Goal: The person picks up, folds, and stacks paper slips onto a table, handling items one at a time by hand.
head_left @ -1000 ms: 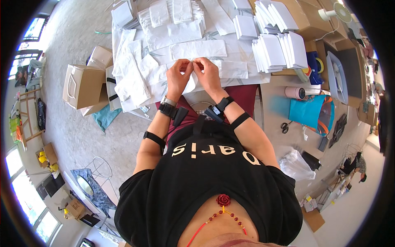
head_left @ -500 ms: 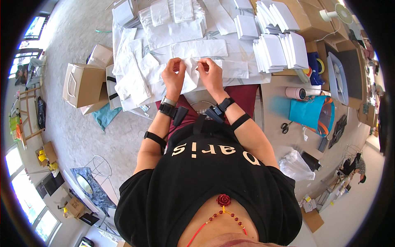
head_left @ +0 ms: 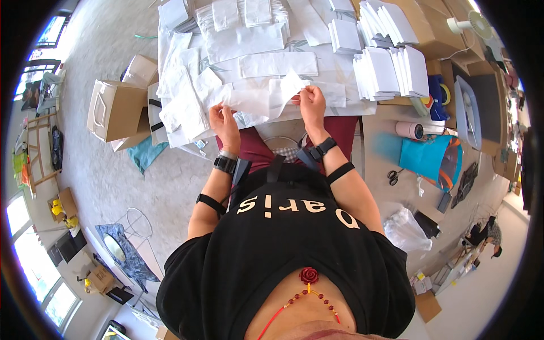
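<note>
At the near edge of the table, a thin, partly see-through white sheet point(head_left: 249, 103) is stretched between my hands. My left hand point(head_left: 225, 126) pinches its left end with thumb and fingers. A crumpled white flap point(head_left: 292, 86) stands up at the other end, where my right hand point(head_left: 312, 107) is closed on the thin material. Whether the flap and the sheet are one piece, I cannot tell. Just beyond lies a flat white folded strip point(head_left: 277, 64). Loose white sheets point(head_left: 184, 102) are heaped left of my left hand.
Stacks of folded white paper point(head_left: 377, 73) fill the table's right side; a layered white pile point(head_left: 243, 42) lies at the far middle. Cardboard boxes point(head_left: 116, 110) stand at the left. A blue bag point(head_left: 422, 158), a pink cylinder point(head_left: 408, 130) and scissors point(head_left: 393, 177) are at the right.
My hands have moved apart, the left one leftward and nearer to me, the right one rightward. The thin sheet is now drawn out between them, with a flap raised at the right.
</note>
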Available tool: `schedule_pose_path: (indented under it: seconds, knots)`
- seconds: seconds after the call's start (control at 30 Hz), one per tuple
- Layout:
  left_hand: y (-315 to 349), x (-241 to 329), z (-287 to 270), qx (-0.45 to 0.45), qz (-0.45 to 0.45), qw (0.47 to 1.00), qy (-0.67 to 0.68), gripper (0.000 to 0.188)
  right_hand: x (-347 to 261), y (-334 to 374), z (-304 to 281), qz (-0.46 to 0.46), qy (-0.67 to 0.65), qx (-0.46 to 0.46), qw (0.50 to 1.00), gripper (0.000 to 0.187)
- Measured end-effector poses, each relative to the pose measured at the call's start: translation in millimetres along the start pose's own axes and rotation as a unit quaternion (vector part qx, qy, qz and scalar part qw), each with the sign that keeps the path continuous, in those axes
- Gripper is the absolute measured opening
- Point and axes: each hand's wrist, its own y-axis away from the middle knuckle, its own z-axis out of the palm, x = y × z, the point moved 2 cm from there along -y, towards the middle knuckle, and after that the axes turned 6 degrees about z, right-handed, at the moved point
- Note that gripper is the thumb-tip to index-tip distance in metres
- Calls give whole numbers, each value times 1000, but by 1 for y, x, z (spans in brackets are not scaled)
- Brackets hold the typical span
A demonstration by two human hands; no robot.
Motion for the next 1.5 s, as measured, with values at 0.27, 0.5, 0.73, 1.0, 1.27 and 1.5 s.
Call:
schedule_pose_path:
  seconds: [0.27, 0.5, 0.73, 1.0, 1.27, 1.5]
  knots:
    - [15, -17, -27, -70, 26, 974, -215, 28, 9, 4, -34, 3, 80, 15, 997, 19]
    - [15, 23, 11, -144, 93, 902, -396, 42, -1, -5, -41, 48, 140, 59, 987, 21]
    - [20, 9, 22, -152, 129, 911, -362, 33, 18, -10, -49, -50, 222, 57, 972, 24]
    - [9, 5, 14, -112, 144, 933, -309, 30, 3, 4, -51, -72, 240, 34, 968, 22]
    - [-26, 9, 18, -64, 80, 972, -211, 33, 2, 0, -42, -62, 214, 27, 975, 19]
    - [-50, 5, 29, -71, 54, 978, -191, 39, 6, -9, -37, -94, 286, 55, 952, 25]
